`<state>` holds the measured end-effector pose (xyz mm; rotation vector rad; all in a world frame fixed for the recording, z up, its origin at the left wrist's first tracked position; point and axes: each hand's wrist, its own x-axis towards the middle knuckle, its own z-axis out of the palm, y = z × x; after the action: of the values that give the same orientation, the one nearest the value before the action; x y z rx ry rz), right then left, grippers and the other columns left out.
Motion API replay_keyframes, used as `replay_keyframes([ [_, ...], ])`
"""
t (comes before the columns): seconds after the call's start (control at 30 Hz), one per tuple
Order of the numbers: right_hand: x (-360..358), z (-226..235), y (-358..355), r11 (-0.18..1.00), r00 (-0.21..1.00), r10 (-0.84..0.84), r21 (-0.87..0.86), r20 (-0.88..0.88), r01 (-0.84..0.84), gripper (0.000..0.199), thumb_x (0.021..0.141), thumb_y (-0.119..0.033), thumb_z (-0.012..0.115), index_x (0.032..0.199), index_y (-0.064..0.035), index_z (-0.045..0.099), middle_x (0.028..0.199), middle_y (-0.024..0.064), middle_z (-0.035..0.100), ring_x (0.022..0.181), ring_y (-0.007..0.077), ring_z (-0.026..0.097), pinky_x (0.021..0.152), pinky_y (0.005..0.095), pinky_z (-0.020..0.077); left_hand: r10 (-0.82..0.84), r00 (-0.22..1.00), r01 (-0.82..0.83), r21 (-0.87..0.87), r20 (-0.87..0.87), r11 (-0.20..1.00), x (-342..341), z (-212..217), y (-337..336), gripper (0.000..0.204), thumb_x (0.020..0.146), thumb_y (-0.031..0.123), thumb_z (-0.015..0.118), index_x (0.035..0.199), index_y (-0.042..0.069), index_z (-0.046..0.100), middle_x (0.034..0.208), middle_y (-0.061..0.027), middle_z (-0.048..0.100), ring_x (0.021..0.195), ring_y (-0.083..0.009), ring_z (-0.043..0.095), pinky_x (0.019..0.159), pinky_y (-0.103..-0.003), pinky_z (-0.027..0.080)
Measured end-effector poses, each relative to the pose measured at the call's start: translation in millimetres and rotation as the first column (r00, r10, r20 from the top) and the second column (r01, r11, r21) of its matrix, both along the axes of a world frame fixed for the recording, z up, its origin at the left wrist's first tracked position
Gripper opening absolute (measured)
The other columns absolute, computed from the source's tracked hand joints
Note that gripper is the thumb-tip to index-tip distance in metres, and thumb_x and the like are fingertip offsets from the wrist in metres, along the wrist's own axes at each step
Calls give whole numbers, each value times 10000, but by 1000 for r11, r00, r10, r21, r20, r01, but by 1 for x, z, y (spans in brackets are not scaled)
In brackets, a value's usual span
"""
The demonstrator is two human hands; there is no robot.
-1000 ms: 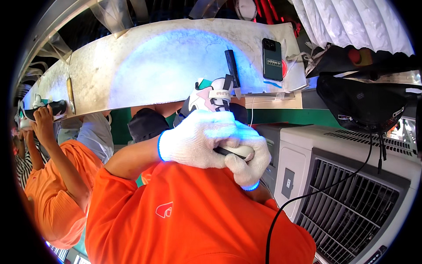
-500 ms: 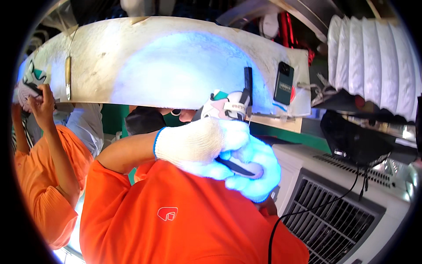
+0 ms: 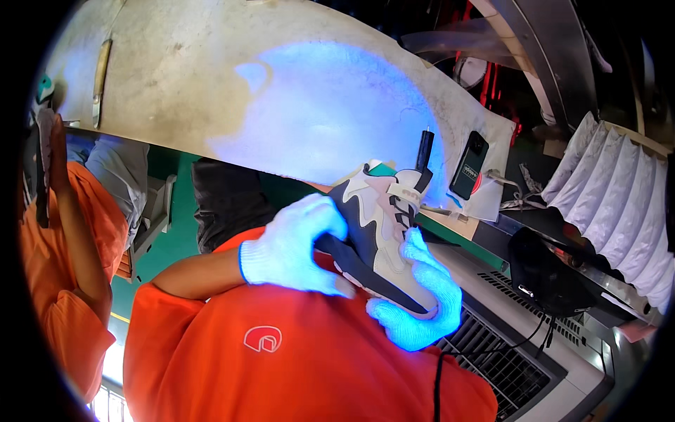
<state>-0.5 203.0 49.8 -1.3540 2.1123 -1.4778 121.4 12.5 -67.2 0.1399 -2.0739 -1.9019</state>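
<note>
A white, grey and black sneaker [image 3: 383, 243] with pale pink and teal parts is tilted in front of my chest, its dark sole toward my left. My right hand [image 3: 422, 309], in a white knit glove lit blue, grips it round the toe, fingers beneath and thumb by the laces. My left hand [image 3: 292, 246], gloved alike, is at the heel end with thumb and fingers spread apart. Its fingertips meet the shoe near the heel; the thumb stands off the sole. Beyond the tongue, a black stick-like tool [image 3: 425, 149] with a thin metal tip shows at the worktable.
Blue light falls on the pale worktable [image 3: 183, 91]. A dark phone [image 3: 470, 165] lies on its right end, a wooden-handled blade [image 3: 101, 81] at far left. White ribbed duct [image 3: 619, 211], a black bag [image 3: 545, 274] and a grilled machine [image 3: 492, 352] stand right. At left another person [image 3: 77, 281] holds a shoe.
The sneaker has come out from behind my gloves and now shows its side. My left hand has spread its fingers and drawn leftward from my right hand. The whole view has tilted.
</note>
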Motion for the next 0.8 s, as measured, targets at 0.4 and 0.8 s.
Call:
replay_keyframes([
  [0.4,-11,2,-3,997,988,34,75,-151,-23,956,667,-189,1105,1463,30,623,1322,296,743,1277,452,747,1168,599,561,-133,832,103,-85,-538,991,-46,32,-23,208,854,178,883,974,41,782,963,-117,671,772,-322,655,622,-433,522],
  [0.8,-29,-35,31,978,981,-95,-169,167,124,701,749,-219,1049,1319,50,742,1265,237,768,1166,362,777,1061,505,611,-208,955,186,-122,-211,975,-88,55,6,495,662,301,1000,1023,128,709,1058,-72,668,866,-304,726,691,-413,594],
])
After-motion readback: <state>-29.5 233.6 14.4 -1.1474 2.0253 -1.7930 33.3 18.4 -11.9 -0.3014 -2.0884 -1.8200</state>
